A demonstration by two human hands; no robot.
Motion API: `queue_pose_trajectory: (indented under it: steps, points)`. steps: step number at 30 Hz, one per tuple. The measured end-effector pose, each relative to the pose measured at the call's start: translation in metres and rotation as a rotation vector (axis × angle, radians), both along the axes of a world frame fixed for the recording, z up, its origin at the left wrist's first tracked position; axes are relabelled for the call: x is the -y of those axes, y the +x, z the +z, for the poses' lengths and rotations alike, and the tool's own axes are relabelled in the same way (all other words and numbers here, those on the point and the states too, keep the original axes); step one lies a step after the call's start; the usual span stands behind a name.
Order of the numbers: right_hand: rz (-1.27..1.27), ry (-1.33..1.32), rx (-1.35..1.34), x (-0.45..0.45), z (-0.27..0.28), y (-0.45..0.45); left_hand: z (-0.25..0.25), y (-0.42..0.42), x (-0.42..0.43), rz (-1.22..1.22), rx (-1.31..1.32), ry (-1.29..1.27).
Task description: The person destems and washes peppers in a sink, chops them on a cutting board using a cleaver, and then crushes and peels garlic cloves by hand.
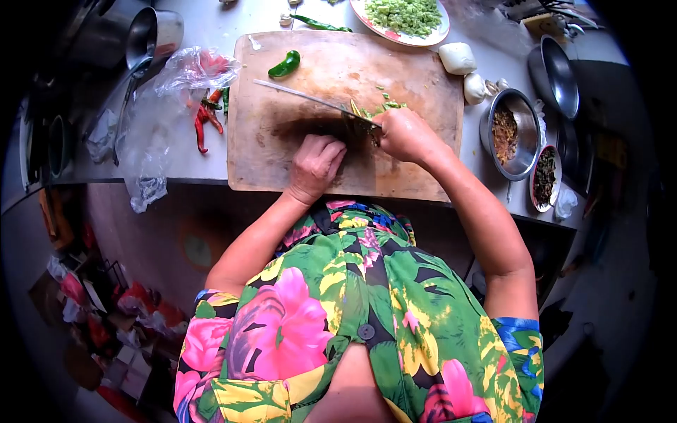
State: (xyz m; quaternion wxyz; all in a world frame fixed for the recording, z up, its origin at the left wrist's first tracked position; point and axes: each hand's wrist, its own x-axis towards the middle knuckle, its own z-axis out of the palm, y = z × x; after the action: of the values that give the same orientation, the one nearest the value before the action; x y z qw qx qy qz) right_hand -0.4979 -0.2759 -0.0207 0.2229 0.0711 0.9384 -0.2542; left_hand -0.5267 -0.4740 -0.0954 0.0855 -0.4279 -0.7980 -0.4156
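My right hand (407, 134) is closed round the handle of a kitchen knife (310, 97), whose blade points to the left across the wooden cutting board (261, 141). Beside the blade, my left hand (317, 163) rests on the board with its fingers curled in. Whatever lies under those fingers is hidden by the hand and the dark shadow. Chopped green pieces (388, 104) are scattered behind the knife near my right hand. A piece of green pepper (285, 64) sits at the board's upper left.
A plate of chopped greens (405, 15) stands behind the board. Red chilies (204, 125) and a plastic bag (151, 116) lie left. To the right are a white radish-like chunk (457, 58), a metal bowl of brown seasoning (505, 134) and a small dish of dark bits (544, 176).
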Motion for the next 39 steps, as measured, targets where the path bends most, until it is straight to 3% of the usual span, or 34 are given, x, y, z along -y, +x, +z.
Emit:
queue_pose_trajectory:
  steps: [7,11,17,26,29,33,39]
  points:
    - [-0.092,-0.095,-0.122,0.002,0.001,0.01,-0.001,0.009,-0.004,-0.02,0.014,-0.001]
    - [-0.142,-0.165,-0.076,0.013,0.029,0.037,-0.002,0.011,-0.003,-0.008,0.015,0.003]
    - [-0.124,-0.116,-0.029,0.031,0.023,0.066,-0.002,0.011,-0.002,0.016,0.007,-0.073]
    - [-0.139,-0.146,0.137,0.037,0.019,0.05,-0.006,0.011,-0.002,0.02,-0.004,0.011]
    - [-0.127,-0.017,0.081,0.052,0.014,0.042,-0.011,0.009,0.001,0.056,0.006,0.012]
    - [-0.012,-0.007,0.079,0.064,0.021,0.031,-0.018,0.013,0.004,0.02,-0.023,-0.036]
    - [-0.078,-0.061,0.023,0.06,0.002,0.03,-0.004,0.017,0.002,-0.013,-0.069,-0.064]
